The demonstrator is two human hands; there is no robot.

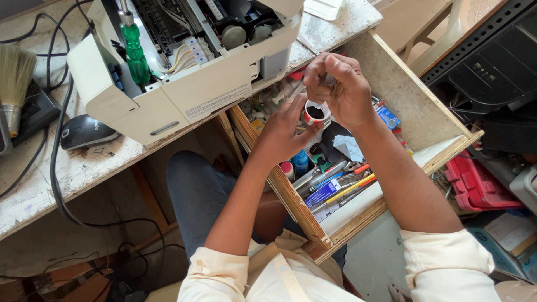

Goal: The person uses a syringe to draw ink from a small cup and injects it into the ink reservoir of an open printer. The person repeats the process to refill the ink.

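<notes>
I see the left hand (pixel 282 131) cupping 1 small open pot (pixel 315 113) over the open drawer (pixel 408 95); right hand (pixel 341 84) pinches something small above it. Dipping looks underway, printer (pixel 190 72) untouched, open.

Bright even daylight; soft shadows under desk; sharp focus; slight wide-angle bending at edges

Small pot (pixel 315 112): we see its dark inside, but our left hand (pixel 284 131) hides its lower wall.
Right hand (pixel 342 88): the slim thing pinched in our fingertips is too covered to identify.
Drawer (pixel 391 84): its clutter is too small to sort.
Brush (pixel 14 84): cut by the left edge.
Printer (pixel 190 61): top cropped.
Red case (pixel 475 184): partly behind the drawer.
</notes>
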